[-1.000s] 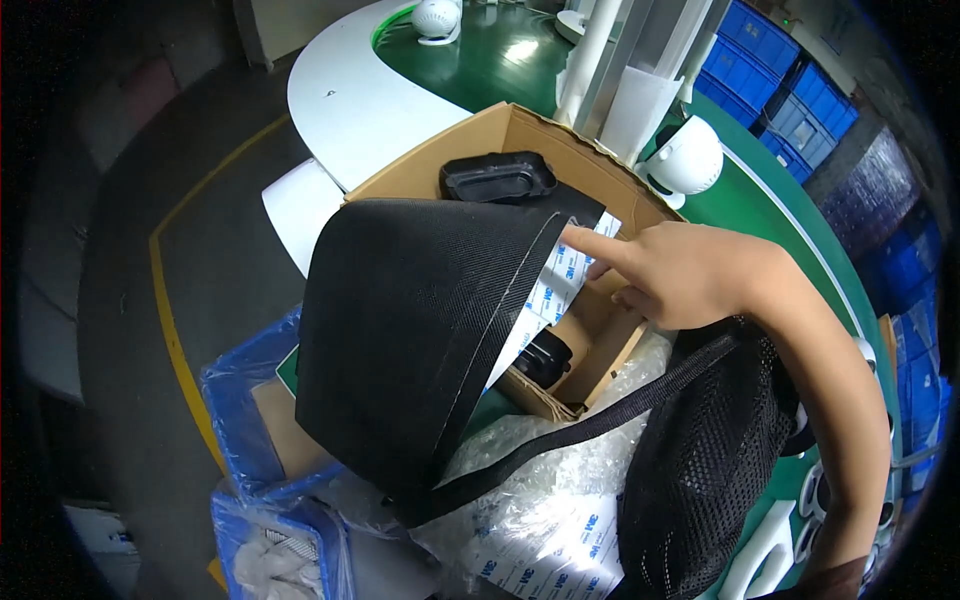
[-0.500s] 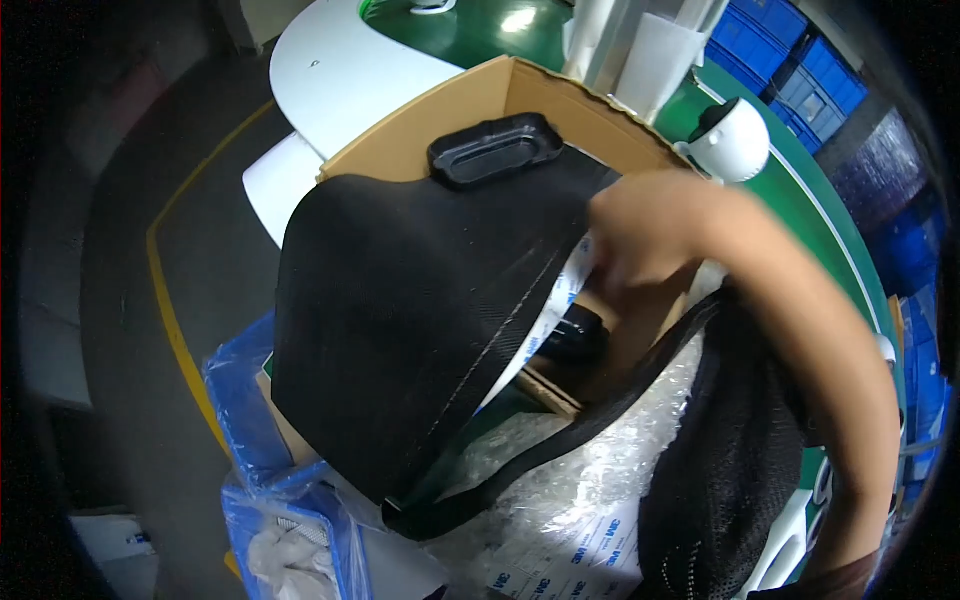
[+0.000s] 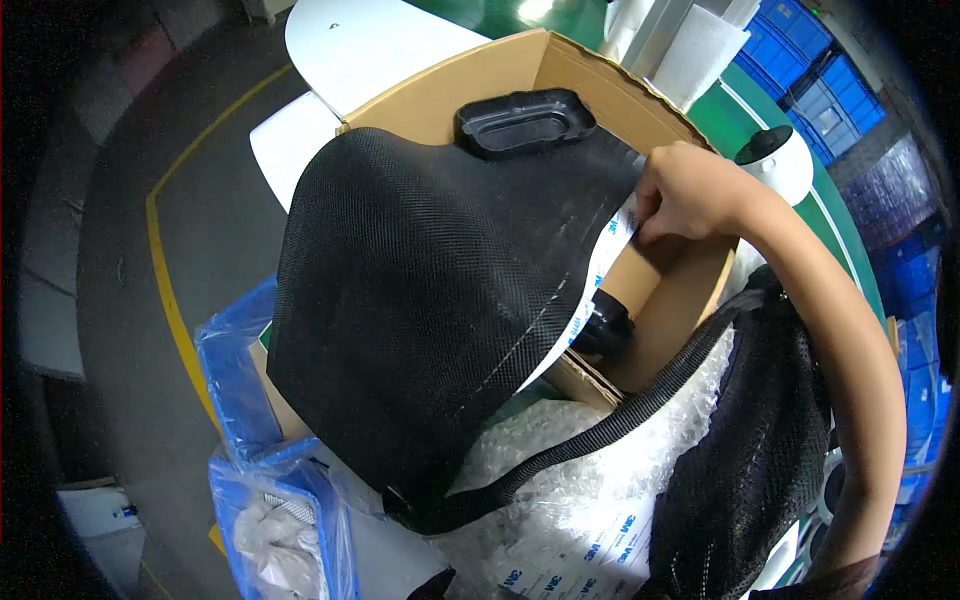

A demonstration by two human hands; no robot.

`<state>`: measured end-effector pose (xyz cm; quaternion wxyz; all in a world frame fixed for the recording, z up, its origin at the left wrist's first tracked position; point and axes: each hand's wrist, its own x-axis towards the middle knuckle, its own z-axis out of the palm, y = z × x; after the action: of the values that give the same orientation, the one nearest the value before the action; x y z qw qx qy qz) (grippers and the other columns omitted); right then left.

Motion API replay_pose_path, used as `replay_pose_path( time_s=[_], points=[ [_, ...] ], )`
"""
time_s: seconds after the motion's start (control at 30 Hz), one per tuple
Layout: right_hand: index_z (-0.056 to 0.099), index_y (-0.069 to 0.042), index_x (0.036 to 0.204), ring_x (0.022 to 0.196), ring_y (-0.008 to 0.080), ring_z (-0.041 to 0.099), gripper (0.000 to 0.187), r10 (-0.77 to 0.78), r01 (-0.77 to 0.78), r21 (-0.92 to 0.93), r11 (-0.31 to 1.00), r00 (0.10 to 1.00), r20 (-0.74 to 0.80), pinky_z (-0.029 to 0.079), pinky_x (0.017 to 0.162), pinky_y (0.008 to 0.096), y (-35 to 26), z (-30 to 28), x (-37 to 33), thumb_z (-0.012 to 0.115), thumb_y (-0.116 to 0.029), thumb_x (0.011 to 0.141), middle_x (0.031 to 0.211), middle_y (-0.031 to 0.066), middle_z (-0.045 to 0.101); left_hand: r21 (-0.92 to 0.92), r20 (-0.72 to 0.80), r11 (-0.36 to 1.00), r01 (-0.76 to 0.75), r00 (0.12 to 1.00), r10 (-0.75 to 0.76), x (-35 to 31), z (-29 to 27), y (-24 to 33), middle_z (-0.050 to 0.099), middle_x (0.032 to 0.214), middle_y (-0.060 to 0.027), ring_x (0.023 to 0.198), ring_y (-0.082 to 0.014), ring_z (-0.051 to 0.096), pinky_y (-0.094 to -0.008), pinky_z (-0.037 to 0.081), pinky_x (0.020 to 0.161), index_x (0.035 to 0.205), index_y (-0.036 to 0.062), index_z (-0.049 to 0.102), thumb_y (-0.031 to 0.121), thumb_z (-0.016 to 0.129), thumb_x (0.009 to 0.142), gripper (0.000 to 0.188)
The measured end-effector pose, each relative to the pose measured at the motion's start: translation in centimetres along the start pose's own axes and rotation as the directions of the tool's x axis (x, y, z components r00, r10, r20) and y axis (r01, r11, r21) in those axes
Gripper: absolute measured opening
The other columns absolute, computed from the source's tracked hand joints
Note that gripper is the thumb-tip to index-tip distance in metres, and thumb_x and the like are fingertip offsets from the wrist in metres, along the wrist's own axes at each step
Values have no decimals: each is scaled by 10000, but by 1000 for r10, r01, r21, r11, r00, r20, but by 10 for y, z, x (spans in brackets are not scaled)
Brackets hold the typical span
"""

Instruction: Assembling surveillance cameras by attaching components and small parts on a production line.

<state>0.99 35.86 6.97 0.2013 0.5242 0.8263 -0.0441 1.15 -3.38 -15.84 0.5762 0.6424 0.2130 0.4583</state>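
Observation:
A large black mesh fabric piece lies draped over an open cardboard box. Along its right edge runs a white printed backing strip. At the upper end of that strip, my right hand pinches the fabric's corner, fingers closed; whether it grips the strip too, I cannot tell. On top of the fabric, near the box's far wall, rests a black plastic tray. A black webbing strap curves from the fabric's near corner toward more black mesh at the right. My left hand is out of sight.
Inside the box sits a rounded black object. Bubble wrap and printed white sheet lie in front. Plastic-lined blue bins stand at the near left. A white rounded device sits on the green table.
The whole scene has shifted slightly as the view moved. My right hand, blurred before, now shows sharply at the fabric's corner, and more of the box's inside shows below it.

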Motion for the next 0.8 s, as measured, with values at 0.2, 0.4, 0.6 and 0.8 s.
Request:
replay_pose_path(
  time_s=[0.2, 0.4, 0.6, 0.8],
  points=[
    [596, 4, 631, 602, 245, 594, 121, -98, 104, 48, 993, 988, -123, 465, 566, 306, 4, -20, -29, 624, -113, 619, 620, 127, 598, 14, 23, 999, -30, 999, 30, -8, -1, -1, 602, 782, -122, 661, -234, 605, -328, 472, 570, 1029, 79, 538, 177, 525, 788, 261],
    [581, 15, 693, 622, 223, 606, 62, -33, 56, 71, 996, 957, -287, 481, 607, 295, 3, -34, -66, 585, -18, 640, 636, 122, 596, 46, 51, 995, -84, 995, 82, -11, -1, -6, 605, 789, -123, 667, -235, 608, -329, 477, 572, 1029, 74, 536, 164, 532, 786, 259],
    [560, 22, 759, 627, 167, 587, 66, 23, 85, 167, 982, 830, -557, 470, 622, 275, 15, -29, -71, 560, -33, 722, 654, 106, 582, 90, 48, 991, -100, 994, 96, -15, -4, -12, 608, 795, -124, 672, -236, 612, -329, 482, 575, 1029, 69, 534, 152, 538, 785, 258],
    [596, -2, 754, 659, 228, 615, 104, 71, 151, 287, 946, 768, -636, 485, 638, 311, 19, -39, -84, 585, -94, 708, 696, 142, 612, 129, 25, 987, -97, 995, 94, -20, -8, -8, 611, 802, -126, 678, -238, 616, -330, 487, 577, 1028, 64, 532, 139, 544, 783, 257]
  ],
)
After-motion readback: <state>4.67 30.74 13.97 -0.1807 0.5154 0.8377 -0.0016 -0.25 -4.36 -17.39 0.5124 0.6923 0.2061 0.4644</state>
